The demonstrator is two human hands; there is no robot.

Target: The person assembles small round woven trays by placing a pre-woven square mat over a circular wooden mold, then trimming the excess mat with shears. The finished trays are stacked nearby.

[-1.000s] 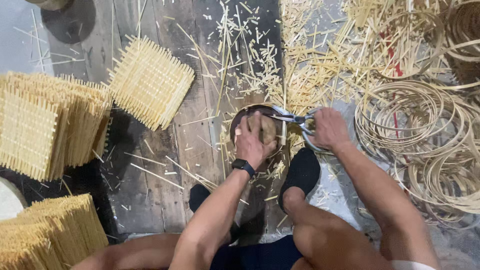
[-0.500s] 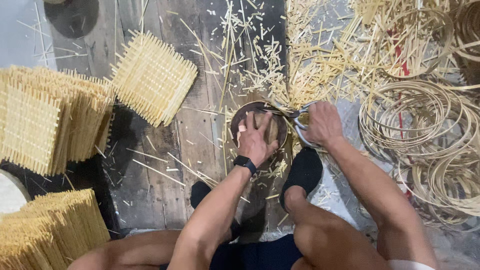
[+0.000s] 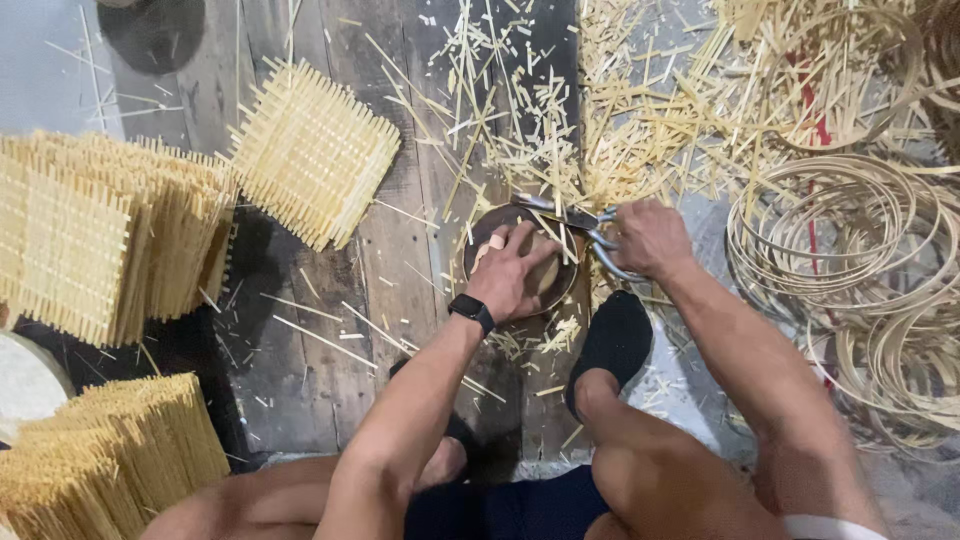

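Note:
My left hand (image 3: 515, 272), with a black watch on the wrist, presses flat on a round woven disc (image 3: 552, 272) that lies on the wooden floor. My right hand (image 3: 650, 238) grips the handles of metal shears (image 3: 570, 215), whose blades reach left along the disc's far rim. Thin bamboo splints stick out from under my left palm. A foot in a black sock (image 3: 612, 340) rests just below the disc.
A square woven bamboo mat (image 3: 312, 152) lies to the upper left. Stacks of similar mats (image 3: 95, 235) stand at the left, with another stack (image 3: 110, 460) at the lower left. Coiled bamboo hoops (image 3: 860, 260) fill the right side. Cut splints (image 3: 620, 110) litter the floor beyond.
My hands have barely shifted on the disc. The shears have edged along the far rim while my left hand stays pressed down.

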